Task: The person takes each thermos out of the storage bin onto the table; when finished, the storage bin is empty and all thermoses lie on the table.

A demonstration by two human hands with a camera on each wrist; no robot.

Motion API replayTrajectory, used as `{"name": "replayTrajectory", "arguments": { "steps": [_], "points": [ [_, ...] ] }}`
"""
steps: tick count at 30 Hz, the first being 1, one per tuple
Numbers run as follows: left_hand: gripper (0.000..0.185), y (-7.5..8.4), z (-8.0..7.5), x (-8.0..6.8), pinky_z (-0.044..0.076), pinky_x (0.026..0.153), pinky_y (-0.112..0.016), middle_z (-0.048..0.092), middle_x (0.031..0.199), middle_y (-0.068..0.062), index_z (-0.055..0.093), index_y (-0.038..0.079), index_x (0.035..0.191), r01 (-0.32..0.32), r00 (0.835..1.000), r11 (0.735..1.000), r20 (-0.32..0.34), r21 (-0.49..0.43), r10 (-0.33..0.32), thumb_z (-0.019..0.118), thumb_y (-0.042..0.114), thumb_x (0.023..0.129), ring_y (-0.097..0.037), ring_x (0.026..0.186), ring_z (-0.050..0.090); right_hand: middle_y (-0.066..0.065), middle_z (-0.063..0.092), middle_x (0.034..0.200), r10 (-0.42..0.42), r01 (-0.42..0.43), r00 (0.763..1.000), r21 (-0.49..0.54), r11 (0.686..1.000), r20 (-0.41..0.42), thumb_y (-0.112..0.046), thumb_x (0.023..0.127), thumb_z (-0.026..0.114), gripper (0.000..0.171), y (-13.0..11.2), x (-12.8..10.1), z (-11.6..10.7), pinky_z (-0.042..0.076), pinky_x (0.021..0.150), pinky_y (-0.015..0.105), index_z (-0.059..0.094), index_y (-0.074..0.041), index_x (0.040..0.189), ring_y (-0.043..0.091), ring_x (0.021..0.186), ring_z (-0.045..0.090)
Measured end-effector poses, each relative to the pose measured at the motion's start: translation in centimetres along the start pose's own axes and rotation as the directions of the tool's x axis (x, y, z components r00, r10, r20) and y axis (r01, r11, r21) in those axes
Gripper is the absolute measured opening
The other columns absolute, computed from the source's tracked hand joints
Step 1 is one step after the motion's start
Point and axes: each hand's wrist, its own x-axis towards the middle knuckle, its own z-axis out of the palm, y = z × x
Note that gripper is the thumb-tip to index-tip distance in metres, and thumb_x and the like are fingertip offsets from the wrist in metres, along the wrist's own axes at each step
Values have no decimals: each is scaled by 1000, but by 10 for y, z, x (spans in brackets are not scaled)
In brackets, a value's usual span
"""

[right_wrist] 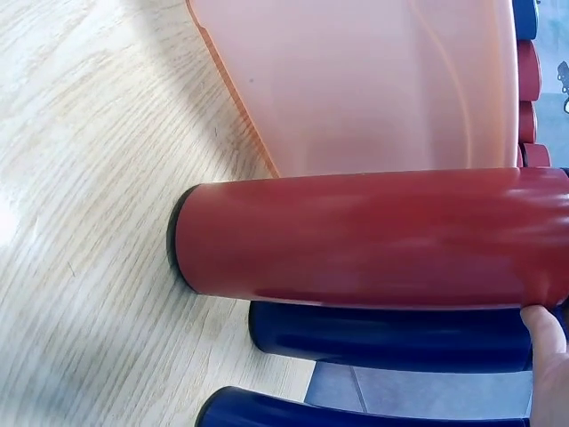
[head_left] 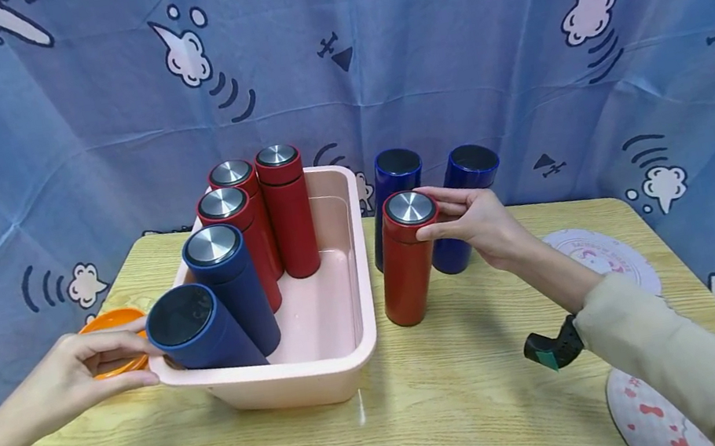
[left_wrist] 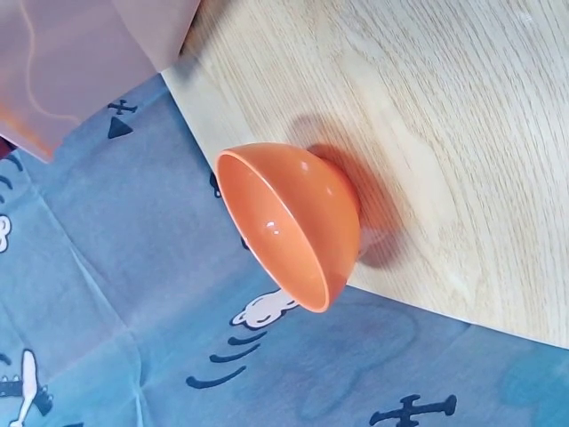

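Note:
My right hand grips a red thermos near its silver-topped lid, thumb in front and fingers behind. It is nearly upright, right of the pink bin; whether its base touches the table I cannot tell. My left hand holds the bin's front left corner between thumb and fingers. Inside the bin stand several red thermoses, a blue thermos with a silver lid and a tilted blue thermos with a dark top. The left wrist view does not show the left hand.
Two shiny dark blue thermoses, one left and one right, stand behind the gripped one. An orange bowl sits by the table's left edge. Round patterned mats, one farther back and one nearer, lie right. A blue curtain hangs behind.

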Motion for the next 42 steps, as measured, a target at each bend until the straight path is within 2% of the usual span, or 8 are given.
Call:
{"name": "replayTrajectory", "arguments": {
  "steps": [8, 13, 18, 22, 26, 29, 36, 42],
  "points": [
    [43, -1, 0, 0, 53, 76, -13, 69, 106, 6, 73, 9, 99, -19, 1000, 1000, -11, 6, 19, 75, -19, 67, 4, 113, 55, 19, 56, 130, -60, 62, 998, -64, 996, 33, 7, 78, 75, 65, 2, 4, -4, 50, 95, 30, 49, 1, 138, 9, 105, 64],
    [41, -1, 0, -1, 53, 76, -13, 67, 110, 9, 73, 8, 98, -18, 1000, 1000, -13, 18, 18, 76, -19, 67, 5, 115, 53, 11, 63, 123, -86, 89, 995, -74, 993, 42, 4, 76, 78, 66, 6, 6, -10, 52, 89, 24, 50, 3, 136, 7, 103, 64],
    [43, -2, 0, -2, 51, 81, -11, 68, 107, 7, 74, 10, 98, -19, 1000, 1000, -19, 17, 19, 76, -19, 66, 5, 118, 51, 1, 67, 116, -103, 108, 992, -62, 992, 74, 0, 75, 80, 68, 8, 7, -15, 52, 89, 24, 50, 3, 136, 6, 103, 64],
    [44, -2, 1, -2, 50, 82, -11, 68, 107, 7, 74, 9, 99, -28, 999, 1000, -23, 12, 28, 76, -20, 66, 5, 119, 50, 2, 67, 118, -115, 126, 987, -100, 987, 109, -2, 76, 80, 67, 8, 8, -18, 52, 89, 23, 50, 1, 136, 6, 104, 64],
    [42, -2, 1, -1, 53, 77, -14, 67, 110, 9, 73, 5, 99, -21, 1000, 1000, -14, -23, 21, 74, -21, 67, 2, 111, 57, 2, 66, 119, -118, 136, 982, -117, 984, 147, -1, 78, 78, 67, 7, 9, -22, 52, 89, 24, 49, 1, 138, 7, 106, 63],
    [40, -1, 1, -1, 55, 73, -17, 66, 109, 8, 72, 4, 100, -5, 1000, 999, -6, -54, 5, 73, -21, 68, 0, 103, 62, 3, 65, 122, -121, 141, 977, -104, 985, 177, 0, 78, 77, 68, 6, 9, -25, 52, 89, 25, 47, 1, 139, 8, 108, 62],
    [41, -2, 1, -1, 55, 75, -18, 66, 110, 6, 72, 3, 100, -19, 1000, 996, -5, -83, 18, 73, -23, 68, -1, 104, 62, 7, 56, 134, -125, 142, 965, -62, 988, 230, 0, 81, 75, 68, 9, 10, -33, 50, 92, 25, 45, -4, 142, 12, 120, 56],
    [44, -2, 1, 0, 55, 72, -16, 67, 107, 5, 72, 7, 100, -22, 1000, 998, -6, -63, 21, 73, -21, 68, 0, 100, 63, 0, 63, 126, -135, 151, 959, -45, 988, 247, 0, 83, 72, 60, 14, 15, -40, 51, 92, 25, 50, -5, 139, 10, 115, 59]
  ]
}}
